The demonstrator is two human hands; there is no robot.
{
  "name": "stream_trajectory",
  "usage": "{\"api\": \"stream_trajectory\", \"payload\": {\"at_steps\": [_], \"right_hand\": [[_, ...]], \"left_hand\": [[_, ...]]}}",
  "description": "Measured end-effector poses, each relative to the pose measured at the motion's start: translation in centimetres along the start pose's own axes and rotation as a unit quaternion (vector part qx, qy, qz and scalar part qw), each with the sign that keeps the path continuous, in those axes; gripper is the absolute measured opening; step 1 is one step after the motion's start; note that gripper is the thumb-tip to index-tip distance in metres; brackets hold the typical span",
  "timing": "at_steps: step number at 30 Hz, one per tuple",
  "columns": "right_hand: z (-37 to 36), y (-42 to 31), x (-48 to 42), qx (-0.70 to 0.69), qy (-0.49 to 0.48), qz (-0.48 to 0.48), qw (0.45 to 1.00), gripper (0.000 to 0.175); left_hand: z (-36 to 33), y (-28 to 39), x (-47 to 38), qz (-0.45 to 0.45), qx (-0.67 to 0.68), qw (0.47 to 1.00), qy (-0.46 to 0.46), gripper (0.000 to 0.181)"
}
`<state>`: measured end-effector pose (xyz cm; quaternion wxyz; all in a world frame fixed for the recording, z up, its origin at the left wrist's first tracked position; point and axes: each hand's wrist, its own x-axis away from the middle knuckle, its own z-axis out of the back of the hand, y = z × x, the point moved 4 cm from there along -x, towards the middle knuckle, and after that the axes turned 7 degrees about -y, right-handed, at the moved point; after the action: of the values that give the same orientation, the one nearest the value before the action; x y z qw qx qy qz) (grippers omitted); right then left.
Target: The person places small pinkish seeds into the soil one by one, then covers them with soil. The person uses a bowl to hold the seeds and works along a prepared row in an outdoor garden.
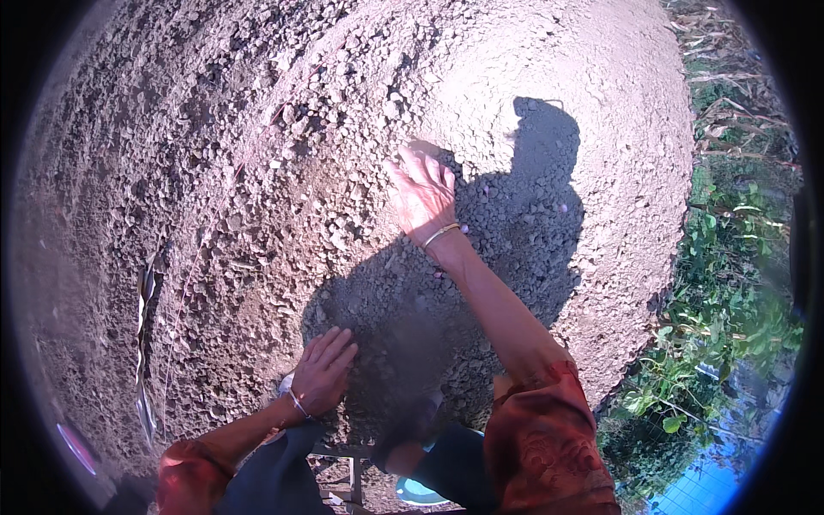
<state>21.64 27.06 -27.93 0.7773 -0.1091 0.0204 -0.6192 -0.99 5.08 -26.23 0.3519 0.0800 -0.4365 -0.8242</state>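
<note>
My right hand [421, 193], a bangle at its wrist, reaches down to the crumbly soil [360, 225] near the middle of the view, palm downward. Its fingers are slightly spread; whether anything lies under them is hidden. At the lower left, my left hand [325, 370] hangs over my knee with its back up and its fingertips towards the soil; its palm is hidden. Several small pinkish pieces, one of them a pale pink piece [563, 208], lie on the shaded soil to the right of my right hand. A thin reddish string [239, 170] runs across the soil at the left.
A long dry leaf or strip [145, 347] lies on the soil at the left. Green plants [721, 270] and dry stalks [727, 116] border the soil on the right. Below are a wooden frame [355, 479] and a light turquoise basin [418, 492] near my legs.
</note>
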Motion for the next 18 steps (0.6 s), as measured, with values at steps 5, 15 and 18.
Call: {"api": "stream_trajectory", "payload": {"at_steps": [5, 15, 18], "right_hand": [[3.5, -4.3, 11.5, -0.045, -0.045, 0.157, 0.985, 0.042], [22.8, -10.3, 25.3, -0.110, -0.437, 0.024, 0.893, 0.042], [26.1, -13.1, 26.7, -0.115, -0.344, 0.017, 0.932, 0.043]], "left_hand": [[-1.2, -0.3, 1.3, 0.001, -0.041, 0.999, -0.021, 0.054], [-1.6, -1.2, 2.7, 0.033, -0.047, 0.998, -0.005, 0.054], [-0.6, -2.1, 6.6, 0.074, 0.041, 0.995, 0.048, 0.056]]}}
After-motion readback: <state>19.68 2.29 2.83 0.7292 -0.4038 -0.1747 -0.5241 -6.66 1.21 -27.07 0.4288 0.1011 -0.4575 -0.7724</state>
